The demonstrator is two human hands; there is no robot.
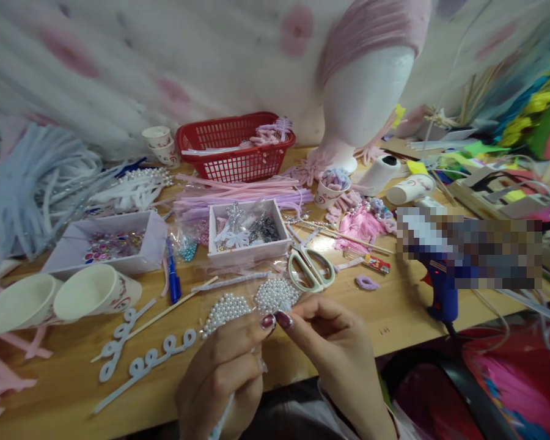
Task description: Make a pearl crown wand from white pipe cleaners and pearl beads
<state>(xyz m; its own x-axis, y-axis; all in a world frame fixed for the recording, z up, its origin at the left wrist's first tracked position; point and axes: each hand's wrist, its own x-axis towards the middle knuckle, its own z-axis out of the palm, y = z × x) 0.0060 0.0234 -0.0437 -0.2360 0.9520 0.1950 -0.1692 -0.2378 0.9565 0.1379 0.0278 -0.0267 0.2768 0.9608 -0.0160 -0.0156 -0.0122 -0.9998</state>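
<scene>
Fingertips nearly touching, my hands meet over the table's front edge. My left hand (224, 366) is closed in a pinch on a pale blue pipe cleaner (222, 418), whose tail hangs out below the palm. My right hand (334, 348) pinches the same strand at the thumb tips; the fingers hide most of it. Just beyond lie two clusters of pearl beads, a left one (224, 311) and a right one (275, 294). Two pale pipe cleaners bent into loops, an upper one (119, 336) and a lower one (151, 360), rest left of my hands.
Green-handled scissors (310, 269), a blue pen (173, 275) and a wooden stick (165, 315) lie nearby. Behind stand a white box of charms (252, 249), a gem box (142, 264), a red basket (238, 168) and a mannequin head (364, 91). A blue glue gun (444, 293) is at right, paper cups (91, 290) left.
</scene>
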